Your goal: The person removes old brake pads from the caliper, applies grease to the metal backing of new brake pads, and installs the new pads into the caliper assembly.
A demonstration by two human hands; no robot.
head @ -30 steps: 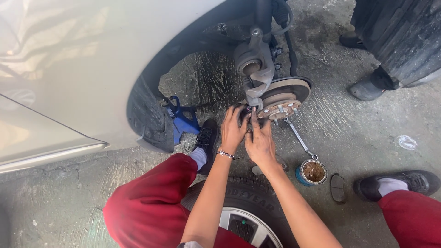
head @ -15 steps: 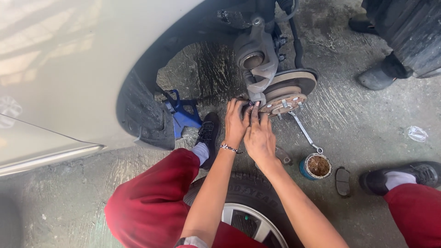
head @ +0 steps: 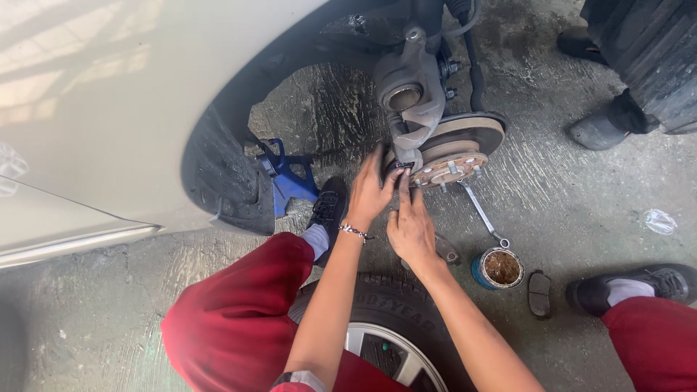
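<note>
Both hands work at the brake disc's near-left edge — left hand [head: 369,190] and right hand [head: 411,226] pinch a small dark brake pad [head: 404,167] against the brake disc [head: 465,141], below the caliper [head: 410,94].

Single head view looks steeply down, close over the wheel hub [head: 454,156]

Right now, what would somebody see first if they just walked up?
Probably the bare brake disc under the pale car's open wheel arch, with the grey caliper above it. Both hands, left hand and right hand, reach up to its lower edge. The removed wheel lies under the arms.
</note>
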